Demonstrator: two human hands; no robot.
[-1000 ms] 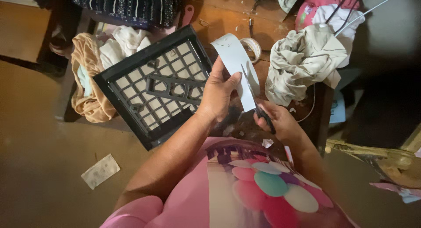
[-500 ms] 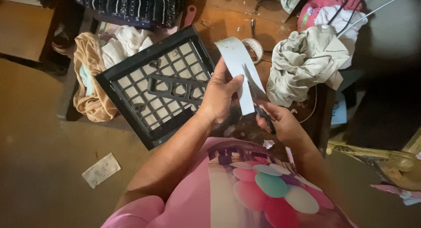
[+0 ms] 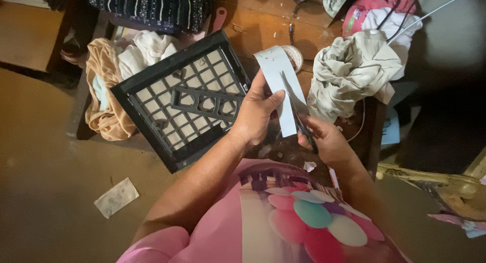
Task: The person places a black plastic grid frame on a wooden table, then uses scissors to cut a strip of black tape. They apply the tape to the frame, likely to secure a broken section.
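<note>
Left hand (image 3: 258,114) pinching paper (image 3: 276,73) above table (image 3: 263,20). Right hand (image 3: 326,139) gripping scissors (image 3: 296,108), blades now further up the strip than before; cut progressing. Grille (image 3: 177,98) untouched alongside.

White paper strip (image 3: 277,83) upright in left hand (image 3: 255,114); scissors (image 3: 298,111) in right hand (image 3: 326,141), blades on strip's right edge.
</note>
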